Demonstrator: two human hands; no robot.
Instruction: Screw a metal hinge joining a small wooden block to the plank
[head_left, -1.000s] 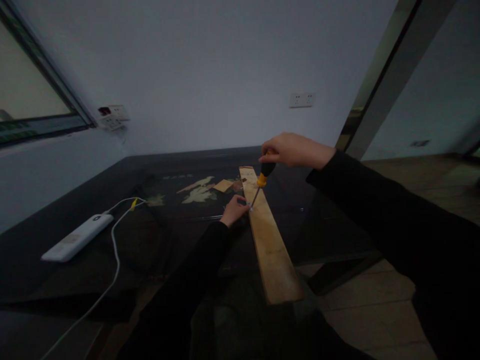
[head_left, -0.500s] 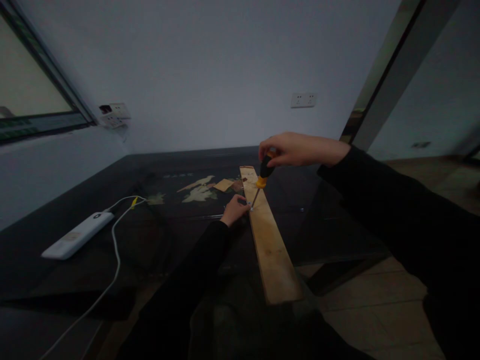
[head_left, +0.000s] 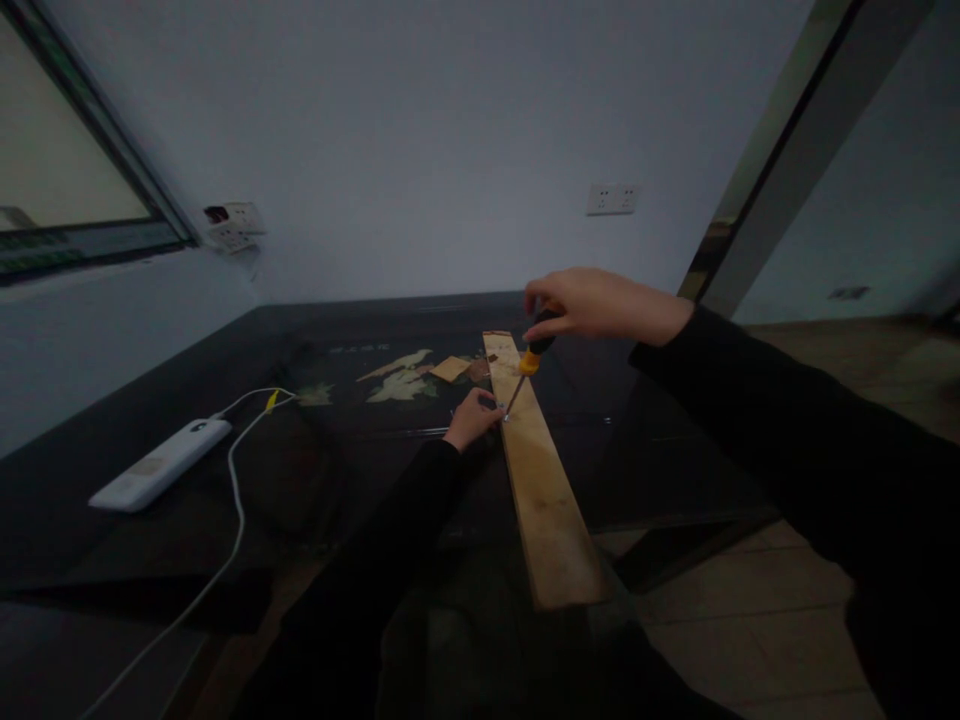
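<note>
A long pale wooden plank [head_left: 544, 490] lies on a dark glass table [head_left: 187, 400], running away from me. My right hand [head_left: 592, 302] is closed round the black and yellow handle of a screwdriver [head_left: 529, 362], whose tip points down at a small screw on the plank's left edge. My left hand [head_left: 471, 420] rests at that edge, its fingers pinched at the screw by the tip. Both arms wear black sleeves.
A white power bank [head_left: 159, 476] with a white cable [head_left: 232, 500] lies on the table at the left. Small wood pieces [head_left: 450, 369] lie beyond the plank. Wall sockets [head_left: 613, 199] sit on the back wall. The tiled floor [head_left: 750, 600] shows at the right.
My right hand has turned slightly on the screwdriver handle and shifted a little to the right. My left hand and the plank have stayed in place.
</note>
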